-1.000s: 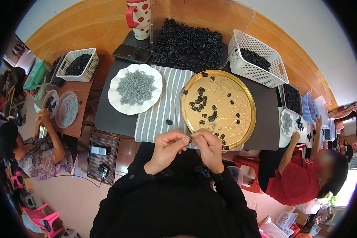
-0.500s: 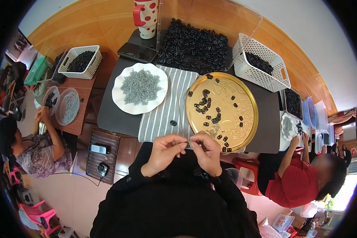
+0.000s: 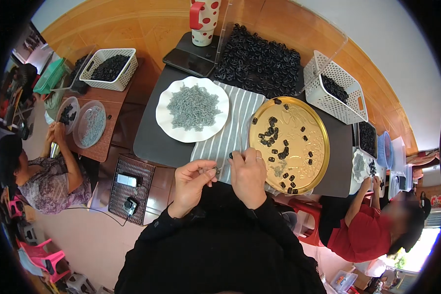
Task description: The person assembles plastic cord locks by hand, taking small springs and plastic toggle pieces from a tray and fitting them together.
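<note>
My left hand (image 3: 192,185) is closed in a pinch in front of the table's near edge; a tiny greyish piece shows at its fingertips, too small to name. My right hand (image 3: 248,177) is closed, its fingertips on a small black plastic part (image 3: 231,155) at the near end of the striped cloth (image 3: 215,149). To the left, a white scalloped plate (image 3: 164,122) holds a heap of small grey pieces (image 3: 193,108). On the right, a round gold tray (image 3: 323,147) carries scattered black parts (image 3: 269,134).
A pile of black parts (image 3: 259,59) lies behind a clear panel. A white basket (image 3: 343,110), a phone (image 3: 188,62) and a dotted tumbler (image 3: 204,24) stand around it. Co-workers sit at left (image 3: 54,181) and right (image 3: 360,225), with their own bowls and baskets.
My hands were together at the fingertips and are now apart. The right hand has reached forward to the black part on the cloth. The whole view has shifted slightly.
</note>
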Demonstrator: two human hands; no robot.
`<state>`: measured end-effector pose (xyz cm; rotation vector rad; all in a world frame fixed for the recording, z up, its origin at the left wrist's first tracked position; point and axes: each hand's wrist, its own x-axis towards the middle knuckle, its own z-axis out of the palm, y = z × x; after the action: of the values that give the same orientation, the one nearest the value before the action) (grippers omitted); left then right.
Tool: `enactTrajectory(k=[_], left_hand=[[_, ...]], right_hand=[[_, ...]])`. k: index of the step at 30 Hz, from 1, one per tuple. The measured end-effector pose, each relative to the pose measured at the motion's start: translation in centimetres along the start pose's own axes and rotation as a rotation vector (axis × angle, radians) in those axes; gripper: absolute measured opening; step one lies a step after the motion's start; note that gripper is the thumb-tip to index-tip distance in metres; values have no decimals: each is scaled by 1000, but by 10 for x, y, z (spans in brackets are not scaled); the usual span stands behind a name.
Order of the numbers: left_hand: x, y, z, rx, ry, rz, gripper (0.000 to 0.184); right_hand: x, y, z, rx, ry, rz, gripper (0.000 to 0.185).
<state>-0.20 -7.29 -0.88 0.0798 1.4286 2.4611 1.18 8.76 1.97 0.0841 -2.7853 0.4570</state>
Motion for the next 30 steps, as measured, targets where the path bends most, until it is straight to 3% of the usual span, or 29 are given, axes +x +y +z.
enactTrajectory(k=[7,9,16,23,25,26,28,30], left_hand=[[3,4,-8,-29,19,-9,16],[4,4,-10,-28,24,-8,16],[5,3,-9,-31,13,7,16],[3,5,-8,9,15,27,16],[2,8,-4,26,11,13,17],[0,8,-1,41,3,-9,17],[-1,9,4,67,-33,7,17],[0,8,9,89,-75,28,18]], right_hand=[[4,13,0,176,-56,-201,27],[2,14,5,282,118,-138,23],[3,-1,7,31,103,-44,21],[-4,-1,12,85,77,-218,19],[-11,4,15,706,35,139,14],[-12,6,11,709,35,142,14],[-14,10,0,1362,-51,584,14],[-19,15,-1,1457,-48,563,17]])
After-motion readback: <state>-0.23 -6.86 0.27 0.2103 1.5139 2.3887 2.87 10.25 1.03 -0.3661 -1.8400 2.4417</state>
